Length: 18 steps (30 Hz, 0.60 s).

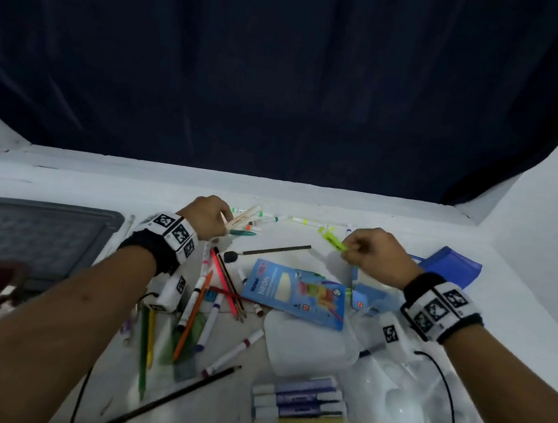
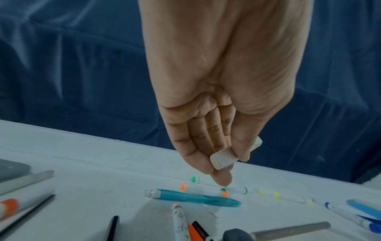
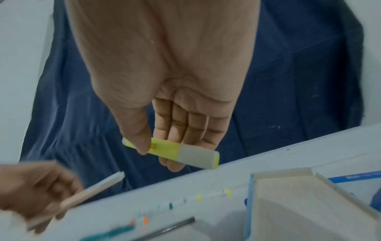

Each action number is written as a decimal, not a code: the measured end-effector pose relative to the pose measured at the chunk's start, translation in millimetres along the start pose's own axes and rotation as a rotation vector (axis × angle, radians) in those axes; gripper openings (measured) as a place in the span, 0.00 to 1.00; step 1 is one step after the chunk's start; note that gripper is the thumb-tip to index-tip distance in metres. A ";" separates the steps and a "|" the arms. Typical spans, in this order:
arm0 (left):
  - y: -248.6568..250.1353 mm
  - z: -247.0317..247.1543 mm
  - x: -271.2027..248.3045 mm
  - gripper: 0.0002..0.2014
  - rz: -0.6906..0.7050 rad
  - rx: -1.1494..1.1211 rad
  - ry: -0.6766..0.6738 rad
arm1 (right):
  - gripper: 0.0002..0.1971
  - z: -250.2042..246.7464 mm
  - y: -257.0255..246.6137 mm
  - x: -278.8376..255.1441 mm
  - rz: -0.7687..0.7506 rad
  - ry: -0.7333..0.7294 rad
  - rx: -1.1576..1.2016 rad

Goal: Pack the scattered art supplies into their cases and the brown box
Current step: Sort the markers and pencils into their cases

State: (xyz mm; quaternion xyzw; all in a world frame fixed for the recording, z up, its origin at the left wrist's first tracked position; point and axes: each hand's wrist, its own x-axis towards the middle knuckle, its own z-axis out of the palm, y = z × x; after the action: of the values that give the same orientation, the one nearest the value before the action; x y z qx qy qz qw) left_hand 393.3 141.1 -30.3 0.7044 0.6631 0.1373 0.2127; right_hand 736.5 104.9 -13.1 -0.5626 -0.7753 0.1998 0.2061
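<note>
**Two hands lifting markers off a cluttered white table**

A dark blue curtain (image 1: 285,74) is hanging behind a white table (image 1: 67,182) that is carrying loose pens, pencils and markers.

From the head camera, the left hand (image 1: 209,219) is hovering near the far middle of the table, its grip closing around a pale peach highlighter (image 1: 244,219) that is sticking out to the right. The right hand (image 1: 374,256) is pinching a yellow highlighter (image 1: 334,242) just above the table. A blue pencil case (image 1: 294,294) is lying flat between the forearms, with a white plastic case (image 1: 308,345) nearer the person and a row of chalk markers (image 1: 298,409) nearest of all. A grey tray (image 1: 37,237) is sitting at the left, and a blue box (image 1: 451,265) is standing open at the right.

From the left wrist, the left hand (image 2: 216,114) is pointing down, thumb and fingers holding the pale highlighter (image 2: 223,159) end-on. Below it a teal pen (image 2: 193,197) is lying across orange-banded and green-banded markers.

From the right wrist, the right hand (image 3: 181,106) is holding the yellow highlighter (image 3: 175,151) between thumb and fingers, its clear cap pointing right. A box with a light wooden-looking inside (image 3: 299,208) is sitting open at the lower right; whether this is the brown box I cannot tell. The left hand (image 3: 33,192) is showing blurred at the lower left.
</note>
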 end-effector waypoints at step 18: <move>119.8 72.2 -201.2 0.14 0.314 0.299 -0.331 | 0.04 18.5 9.7 -160.3 0.048 0.076 0.474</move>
State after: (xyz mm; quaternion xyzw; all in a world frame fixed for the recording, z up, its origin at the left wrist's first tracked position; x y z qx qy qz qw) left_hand 515.9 -70.7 -17.7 0.8352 0.5146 -0.0480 0.1880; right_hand 779.3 -46.8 -48.9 -0.5240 -0.6848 0.3597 0.3565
